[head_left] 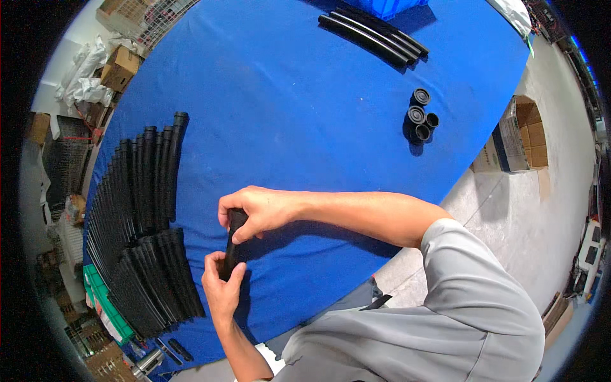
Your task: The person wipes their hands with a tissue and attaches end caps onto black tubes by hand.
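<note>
A black tube (pixel 231 251) is held in both hands over the blue cloth, just right of the rows of tubes. My right hand (pixel 259 211) is closed round its far end, with the thumb along the near side. At the near end, my left hand (pixel 223 285) is closed with fingers and thumb on either side of it. Parts of the tube are hidden by the fingers. To the left lie many black tubes with wider ends (pixel 149 172), packed side by side, and a nearer row of black tubes (pixel 159 274).
The blue cloth (pixel 273 114) covers the table. Several round black caps (pixel 417 115) stand at right. Beyond them lie a few glossy black tubes (pixel 375 39) beside a blue bin (pixel 385 7). A green tray (pixel 105 299) sits at the left edge. An open cardboard box (pixel 530 130) is on the floor.
</note>
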Demonstrator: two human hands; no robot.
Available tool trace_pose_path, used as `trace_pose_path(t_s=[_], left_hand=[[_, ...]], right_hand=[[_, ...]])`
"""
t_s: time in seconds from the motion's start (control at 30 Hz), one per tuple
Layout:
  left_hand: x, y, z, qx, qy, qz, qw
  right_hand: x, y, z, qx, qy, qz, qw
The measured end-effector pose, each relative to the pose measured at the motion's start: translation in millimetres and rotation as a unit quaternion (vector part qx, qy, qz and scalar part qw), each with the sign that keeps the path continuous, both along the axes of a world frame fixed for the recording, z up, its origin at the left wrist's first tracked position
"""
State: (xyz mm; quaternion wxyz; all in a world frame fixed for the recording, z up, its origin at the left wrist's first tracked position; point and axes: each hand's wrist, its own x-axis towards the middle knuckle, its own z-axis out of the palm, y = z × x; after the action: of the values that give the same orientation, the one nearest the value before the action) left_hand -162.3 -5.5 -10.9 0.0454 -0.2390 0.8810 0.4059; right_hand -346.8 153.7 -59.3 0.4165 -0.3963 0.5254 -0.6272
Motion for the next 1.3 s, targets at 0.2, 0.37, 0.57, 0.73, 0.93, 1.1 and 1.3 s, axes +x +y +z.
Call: trace_pose_path(t_s=[0.2,0.37,0.57,0.73,0.93,1.1,1.3], left_hand=[[6,-15,-15,-0.028,0.036,-0.054,0.998],[1,0,-9,-0.048,0.058,-0.014,0.997],[6,-16,-14,0.010,0.054,-0.040,0.998],[5,-19,-19,0.050,0.063,-0.032,0.996],[6,-19,-24,0.039,0.069,-0.048,0.996],[-2,-18,-5,0.069,0.050,-0.065,0.994],[12,-25,-17,0.041,0.049,-0.036,0.997]], right_hand=[[0,2,-7,-0.014,-0.042,0.022,0.999],[2,2,-5,-0.005,-0.009,-0.016,1.000],[0,2,-9,-0.043,-0.008,0.014,0.999],[-2,2,-4,-0.027,-0.008,0.021,0.999],[-3,4,-7,-0.025,-0.005,0.022,0.999],[-3,3,-9,-0.038,0.014,0.022,0.999],[1,2,-5,-0.032,-0.008,0.010,0.999]])
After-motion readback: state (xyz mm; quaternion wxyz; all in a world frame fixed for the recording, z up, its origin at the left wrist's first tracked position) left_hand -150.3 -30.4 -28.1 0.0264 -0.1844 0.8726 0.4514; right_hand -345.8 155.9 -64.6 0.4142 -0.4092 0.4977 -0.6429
